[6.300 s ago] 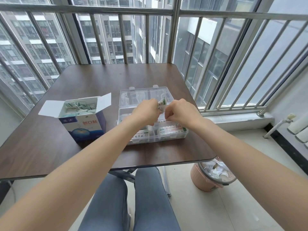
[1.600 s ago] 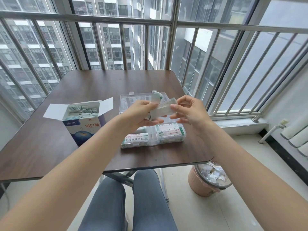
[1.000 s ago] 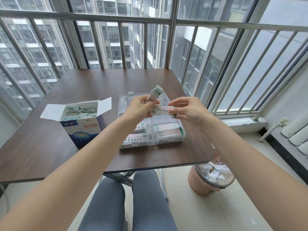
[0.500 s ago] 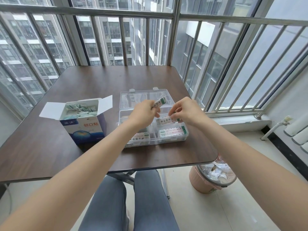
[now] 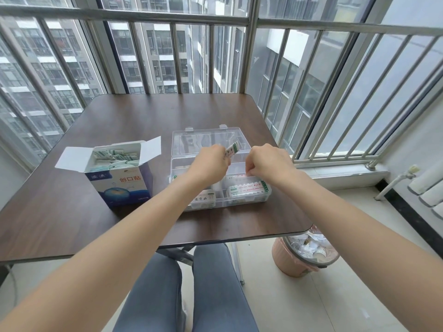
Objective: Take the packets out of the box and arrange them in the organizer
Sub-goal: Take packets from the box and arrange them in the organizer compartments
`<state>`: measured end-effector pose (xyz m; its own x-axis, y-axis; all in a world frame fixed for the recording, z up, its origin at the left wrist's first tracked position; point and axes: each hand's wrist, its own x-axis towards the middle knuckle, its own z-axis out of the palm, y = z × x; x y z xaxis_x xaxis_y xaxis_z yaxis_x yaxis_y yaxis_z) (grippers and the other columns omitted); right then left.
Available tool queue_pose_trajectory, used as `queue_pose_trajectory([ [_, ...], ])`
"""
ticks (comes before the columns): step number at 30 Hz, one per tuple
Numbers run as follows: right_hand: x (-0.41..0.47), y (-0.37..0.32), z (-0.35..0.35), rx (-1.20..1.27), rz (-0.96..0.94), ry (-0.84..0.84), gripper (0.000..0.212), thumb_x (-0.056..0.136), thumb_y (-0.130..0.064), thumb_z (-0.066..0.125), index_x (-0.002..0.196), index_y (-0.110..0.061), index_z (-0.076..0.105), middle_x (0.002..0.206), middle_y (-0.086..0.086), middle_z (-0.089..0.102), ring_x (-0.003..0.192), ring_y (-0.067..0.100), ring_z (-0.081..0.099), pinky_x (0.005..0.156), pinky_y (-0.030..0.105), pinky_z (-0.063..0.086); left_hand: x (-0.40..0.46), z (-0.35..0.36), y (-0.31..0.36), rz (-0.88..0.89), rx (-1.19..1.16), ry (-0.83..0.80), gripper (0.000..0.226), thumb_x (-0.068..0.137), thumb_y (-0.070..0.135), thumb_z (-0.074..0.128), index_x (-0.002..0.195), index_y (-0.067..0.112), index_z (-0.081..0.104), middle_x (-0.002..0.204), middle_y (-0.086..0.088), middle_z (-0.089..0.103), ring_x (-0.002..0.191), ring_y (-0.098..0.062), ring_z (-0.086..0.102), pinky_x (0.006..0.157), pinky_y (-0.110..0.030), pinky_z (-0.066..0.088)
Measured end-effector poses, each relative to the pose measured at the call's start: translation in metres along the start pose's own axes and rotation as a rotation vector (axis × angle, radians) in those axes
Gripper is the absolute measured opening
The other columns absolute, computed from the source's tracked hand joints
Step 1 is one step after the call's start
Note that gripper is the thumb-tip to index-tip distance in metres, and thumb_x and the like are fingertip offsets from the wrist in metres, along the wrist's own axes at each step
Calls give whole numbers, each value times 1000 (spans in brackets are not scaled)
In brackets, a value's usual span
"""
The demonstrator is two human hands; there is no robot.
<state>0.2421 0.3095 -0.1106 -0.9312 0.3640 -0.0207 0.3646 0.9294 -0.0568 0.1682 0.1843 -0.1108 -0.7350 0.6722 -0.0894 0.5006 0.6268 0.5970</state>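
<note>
A blue-and-white cardboard box [image 5: 119, 185] stands open at the table's left, full of small packets [image 5: 112, 158]. To its right lies a clear plastic organizer [image 5: 263, 196] with its lid laid back; packets [image 5: 247, 188] fill its front compartments. My left hand [image 5: 211, 164] hovers over the organizer's middle and grips a small bunch of packets [image 5: 232, 149] that stick up to the right. My right hand [image 5: 268, 161], fingers curled downward, pinches a packet at the organizer's right rear compartment; the packet is mostly hidden under the fingers.
The brown table [image 5: 143, 118] stands against a barred window. A pink waste bin [image 5: 304, 255] with wrappers sits on the floor under the table's right front corner. My knees [image 5: 187, 291] are below the front edge.
Both hands have come down from chest height to the organizer. My right hand, which took a packet from the left hand's bunch, has lowered it into the right rear compartment.
</note>
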Motion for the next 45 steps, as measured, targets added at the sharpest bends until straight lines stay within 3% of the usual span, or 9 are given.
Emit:
queue_pose_trajectory([
  [10,-2,-1,-1,-12,6,-3,13,83,-22,66,95,-23,71,99,4,68,94,27,62,68,30,40,5,0,13,-104,42,-102,22,96,6,42,109,-3,57,91,-18,69,78,-28,68,69,-35,53],
  [14,-2,3,0,27,22,1,14,83,-30,67,96,-24,71,99,2,68,95,24,61,67,30,39,2,-3,7,-107,-77,-91,21,97,9,41,104,-1,58,94,-17,62,60,-21,66,47,-21,42],
  [23,-14,9,-11,547,67,174,17,88,-22,60,100,-21,72,97,1,70,92,13,63,86,33,51,-4,-9,-7,-54,-311,-33,14,96,13,47,99,3,57,96,-12,61,37,-5,57,46,-22,39],
  [25,-15,5,-16,683,63,196,17,89,-20,60,102,-19,70,96,2,70,86,12,63,78,24,51,-7,-11,-5,-35,-347,-18,15,96,13,47,101,4,59,92,-11,63,37,-3,56,44,-19,39],
  [27,-19,1,-22,908,61,168,15,90,-24,61,102,-18,68,95,2,70,76,11,62,58,15,48,-11,-14,-2,8,-420,-28,15,96,13,48,99,6,61,93,-10,68,38,-3,55,41,-15,37],
  [29,-21,-2,-27,1046,62,124,13,86,-28,67,97,-20,66,90,1,70,72,12,62,49,16,43,-18,-19,2,64,-516,-89,13,96,15,52,97,8,63,93,-9,71,41,-5,56,39,-15,36],
  [33,-22,-2,-28,1188,57,170,20,76,-17,76,92,-13,66,77,1,69,63,7,61,47,13,41,-27,-23,6,124,-630,-178,11,93,18,57,100,13,64,89,-7,73,51,-8,64,42,-14,40],
  [37,-25,-2,-26,1237,70,173,28,75,-12,77,102,-8,67,77,2,68,60,0,61,52,11,45,-30,-24,5,74,-806,-245,26,100,20,42,105,6,64,98,-12,71,73,-18,71,57,-20,54],
  [45,-32,-2,-22,1262,85,149,27,79,-13,74,104,-8,67,88,4,72,64,4,63,54,12,44,-31,-25,-3,42,-862,-150,25,93,14,56,114,1,62,99,-17,70,73,-26,72,55,-24,57],
])
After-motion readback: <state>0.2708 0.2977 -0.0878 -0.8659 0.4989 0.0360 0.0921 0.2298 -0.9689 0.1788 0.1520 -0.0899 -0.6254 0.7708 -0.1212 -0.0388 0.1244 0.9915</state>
